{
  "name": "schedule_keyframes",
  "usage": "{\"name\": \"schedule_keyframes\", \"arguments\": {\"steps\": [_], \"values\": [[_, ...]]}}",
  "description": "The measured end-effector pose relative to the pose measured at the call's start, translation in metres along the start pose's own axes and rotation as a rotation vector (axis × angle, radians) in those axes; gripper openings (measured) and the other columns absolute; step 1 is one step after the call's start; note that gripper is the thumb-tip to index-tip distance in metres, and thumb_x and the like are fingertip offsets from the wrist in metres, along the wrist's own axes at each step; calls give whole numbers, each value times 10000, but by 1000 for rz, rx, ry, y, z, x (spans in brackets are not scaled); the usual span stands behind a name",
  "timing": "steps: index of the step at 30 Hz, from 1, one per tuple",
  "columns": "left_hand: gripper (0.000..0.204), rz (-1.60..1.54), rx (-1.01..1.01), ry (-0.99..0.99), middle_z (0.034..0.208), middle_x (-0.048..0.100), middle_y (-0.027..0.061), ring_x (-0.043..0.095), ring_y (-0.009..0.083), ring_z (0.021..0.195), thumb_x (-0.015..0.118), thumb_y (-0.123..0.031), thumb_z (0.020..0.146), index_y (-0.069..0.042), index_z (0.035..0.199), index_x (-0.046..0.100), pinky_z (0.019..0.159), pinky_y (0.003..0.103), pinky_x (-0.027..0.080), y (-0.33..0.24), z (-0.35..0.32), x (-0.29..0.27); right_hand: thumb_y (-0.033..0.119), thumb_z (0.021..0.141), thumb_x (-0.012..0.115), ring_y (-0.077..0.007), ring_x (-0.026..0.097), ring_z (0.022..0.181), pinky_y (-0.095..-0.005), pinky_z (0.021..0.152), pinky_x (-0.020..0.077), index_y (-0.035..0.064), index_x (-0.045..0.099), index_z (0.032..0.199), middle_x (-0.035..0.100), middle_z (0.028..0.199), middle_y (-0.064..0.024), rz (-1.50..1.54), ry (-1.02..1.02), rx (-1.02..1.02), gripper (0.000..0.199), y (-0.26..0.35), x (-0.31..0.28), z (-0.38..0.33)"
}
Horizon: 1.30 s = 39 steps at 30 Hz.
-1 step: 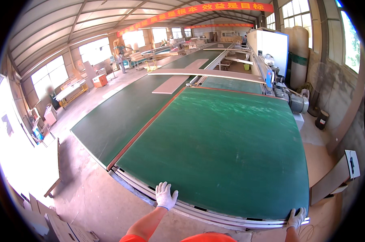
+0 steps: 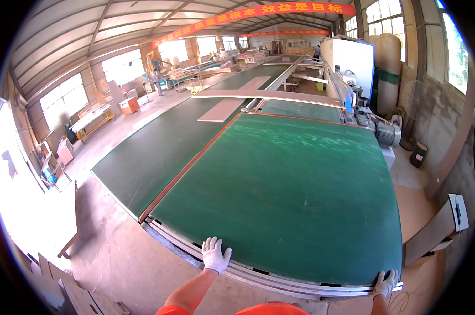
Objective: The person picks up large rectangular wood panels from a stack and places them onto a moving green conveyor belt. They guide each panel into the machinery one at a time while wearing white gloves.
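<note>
My left hand (image 2: 215, 255), in a white work glove, lies flat on the near metal edge rail (image 2: 271, 281) of a wide green conveyor belt (image 2: 295, 194). Its fingers are stretched out toward the belt. At the belt's near right corner, my right hand (image 2: 386, 284), gloved too, rests with fingers apart on the edge. Neither hand holds anything. Farther off, a long pale board (image 2: 269, 94) spans both belts crosswise. A second flat board (image 2: 216, 111) lies lengthwise on the darker belt (image 2: 158, 157) to the left.
An electric motor (image 2: 387, 134) and a white machine cabinet (image 2: 354, 63) stand at the belt's far right. Close on the right is a panel stand (image 2: 431, 233). A worktable (image 2: 51, 220) is at left. One person (image 2: 157, 81) stands at far left, another (image 2: 317, 51) at the back.
</note>
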State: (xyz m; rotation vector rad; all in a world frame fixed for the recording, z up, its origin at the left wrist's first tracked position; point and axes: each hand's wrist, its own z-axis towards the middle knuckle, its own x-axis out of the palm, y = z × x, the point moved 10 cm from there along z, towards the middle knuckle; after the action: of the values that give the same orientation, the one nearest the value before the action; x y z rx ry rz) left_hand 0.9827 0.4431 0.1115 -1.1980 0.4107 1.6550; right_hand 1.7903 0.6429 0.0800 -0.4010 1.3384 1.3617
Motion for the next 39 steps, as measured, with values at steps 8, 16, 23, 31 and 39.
{"name": "schedule_keyframes", "arguments": {"steps": [8, 16, 23, 31, 39], "values": [[610, -14, -16, 1, 1519, 603, 231, 468, 462, 1503, 745, -434, 954, 9, 1370, 694, 1304, 622, 302, 1, -1, 3, 263, 962, 781, -452, 482, 1467, -524, 1248, 378, -45, 640, 1368, 534, 1613, -238, 39, 32, 23, 529, 4, -3, -1], [613, -8, -10, 4, 1520, 596, 243, 467, 468, 1502, 735, -435, 959, 15, 1373, 690, 1305, 618, 297, 1, -1, 2, 281, 960, 779, -464, 486, 1459, -540, 1241, 382, -36, 645, 1344, 547, 1591, -250, 31, 15, -38, 516, 6, -3, -1], [604, 8, -21, 8, 1524, 602, 247, 469, 469, 1507, 748, -422, 963, 15, 1374, 689, 1301, 618, 317, -1, -1, 1, 289, 964, 770, -460, 488, 1462, -538, 1244, 380, -31, 649, 1342, 549, 1591, -250, 40, 18, -40, 509, 5, -3, -2], [619, 1, -23, 0, 1523, 596, 241, 462, 468, 1505, 732, -442, 958, 14, 1373, 687, 1301, 616, 301, 2, -2, 4, 279, 961, 772, -461, 501, 1449, -541, 1232, 390, -23, 653, 1327, 560, 1583, -246, 60, -1, -35, 490, -4, 6, 2], [621, -11, -37, 24, 1528, 598, 231, 455, 459, 1515, 732, -444, 957, 10, 1378, 690, 1312, 613, 289, 4, 0, 3, 271, 961, 768, -464, 519, 1431, -544, 1221, 400, -26, 663, 1303, 578, 1558, -253, 36, -2, -84, 465, 5, 1, 0]]}}
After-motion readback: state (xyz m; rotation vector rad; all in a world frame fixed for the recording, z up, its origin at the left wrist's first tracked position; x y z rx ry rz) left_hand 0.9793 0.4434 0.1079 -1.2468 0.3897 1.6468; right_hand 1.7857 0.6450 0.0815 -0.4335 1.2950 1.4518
